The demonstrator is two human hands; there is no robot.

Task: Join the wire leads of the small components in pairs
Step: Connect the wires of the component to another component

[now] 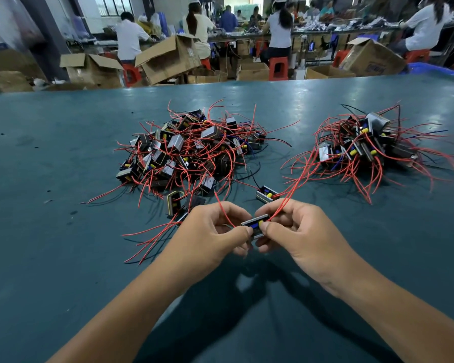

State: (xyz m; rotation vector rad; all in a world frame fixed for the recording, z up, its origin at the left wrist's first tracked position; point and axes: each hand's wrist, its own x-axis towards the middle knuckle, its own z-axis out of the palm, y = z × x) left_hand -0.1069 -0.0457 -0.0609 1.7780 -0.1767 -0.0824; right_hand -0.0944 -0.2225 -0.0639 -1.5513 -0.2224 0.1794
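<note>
Between both hands' grip, one small component is pinched.

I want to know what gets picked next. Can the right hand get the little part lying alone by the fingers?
Probably yes, but not yet: the right hand and left hand both pinch a component. The lone component lies just beyond, nothing covering it.

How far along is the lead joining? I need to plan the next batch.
Possibly done: the smaller pile at the right of the green table, though whether its leads are joined is too small to tell. In hand: the left hand and right hand both pinch one small component with its red leads; another component lies just beyond. Left: the bigger pile, so likely more than half.
</note>
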